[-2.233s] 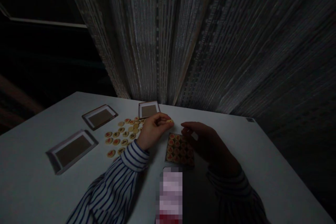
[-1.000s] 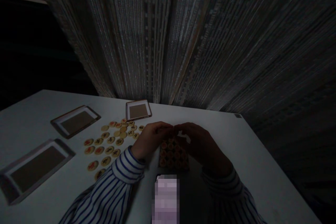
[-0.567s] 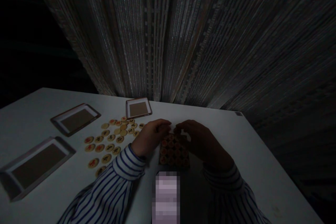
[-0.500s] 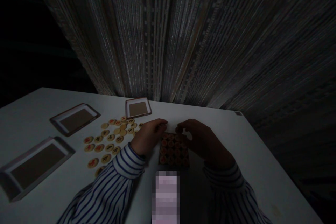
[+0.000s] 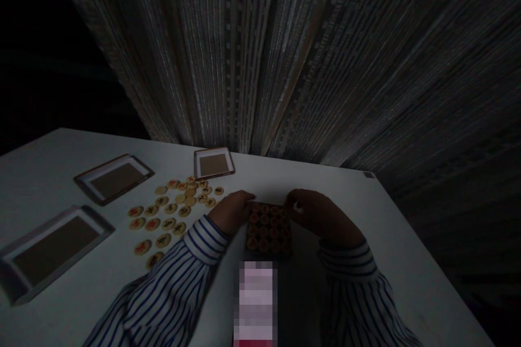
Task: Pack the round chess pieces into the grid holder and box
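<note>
A small square box [image 5: 267, 228] packed with round wooden game pieces sits on the white table [image 5: 386, 238] in front of me. My left hand [image 5: 232, 210] presses its curled fingers against the box's left edge. On the opposite side, in shadow, my right hand [image 5: 317, 214] holds the right edge with curled fingers. Both sleeves are blue-and-white striped. Several loose round pieces [image 5: 171, 211] with red or black marks lie scattered left of the box.
Three shallow lids or trays lie on the table: a small one [image 5: 214, 163] at the back, one [image 5: 114, 178] to the left, a larger one [image 5: 49, 249] at the near left. A dark ribbed curtain [image 5: 285, 65] hangs behind the table. The scene is dim.
My left hand brought a piece over the box and both hands worked at its far edge. The hands have since dropped to the box's two sides and grip it.
</note>
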Tool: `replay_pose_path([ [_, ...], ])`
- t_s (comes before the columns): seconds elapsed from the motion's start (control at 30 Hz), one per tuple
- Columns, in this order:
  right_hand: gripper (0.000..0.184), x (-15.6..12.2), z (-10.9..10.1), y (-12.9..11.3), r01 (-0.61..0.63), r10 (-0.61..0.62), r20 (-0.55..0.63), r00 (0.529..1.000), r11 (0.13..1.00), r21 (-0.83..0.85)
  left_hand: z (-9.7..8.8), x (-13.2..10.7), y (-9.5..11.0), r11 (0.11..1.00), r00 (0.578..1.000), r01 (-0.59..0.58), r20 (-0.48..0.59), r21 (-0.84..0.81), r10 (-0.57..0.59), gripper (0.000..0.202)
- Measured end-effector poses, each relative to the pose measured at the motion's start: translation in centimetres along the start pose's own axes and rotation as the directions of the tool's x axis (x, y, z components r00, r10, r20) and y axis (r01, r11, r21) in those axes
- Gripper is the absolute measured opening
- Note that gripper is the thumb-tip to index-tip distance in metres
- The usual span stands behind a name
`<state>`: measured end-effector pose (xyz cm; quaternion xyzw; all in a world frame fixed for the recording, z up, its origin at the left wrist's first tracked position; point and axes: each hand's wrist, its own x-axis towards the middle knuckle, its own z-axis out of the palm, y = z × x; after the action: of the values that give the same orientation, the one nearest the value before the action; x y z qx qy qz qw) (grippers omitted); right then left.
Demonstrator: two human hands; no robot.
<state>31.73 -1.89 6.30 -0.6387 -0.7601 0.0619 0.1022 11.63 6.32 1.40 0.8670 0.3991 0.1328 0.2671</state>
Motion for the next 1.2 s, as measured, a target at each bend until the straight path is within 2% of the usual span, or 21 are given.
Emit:
replay_pose_path([
  [0.2, 0.013, 0.4, 0.8, 0.1, -0.043, 0.047, 0.098, 0.994, 0.998, -0.044, -0.2, 0.1, 0.0, 1.0, 0.999, 0.009, 0.033, -0.024, -0.008, 0.036],
  [0.63, 0.014, 0.9, 1.3, -0.1, -0.074, 0.089, 0.178, 0.98, 0.993, -0.089, -0.6, 0.0, 0.2, 0.999, 0.997, -0.022, 0.073, 0.031, 0.02, 0.035],
  [1.2, 0.021, 1.1, 1.4, 0.1, -0.113, 0.137, 0.255, 0.957, 0.988, -0.108, -1.0, 0.1, 0.7, 0.997, 0.991, -0.001, 0.131, 0.081, -0.01, 0.034],
])
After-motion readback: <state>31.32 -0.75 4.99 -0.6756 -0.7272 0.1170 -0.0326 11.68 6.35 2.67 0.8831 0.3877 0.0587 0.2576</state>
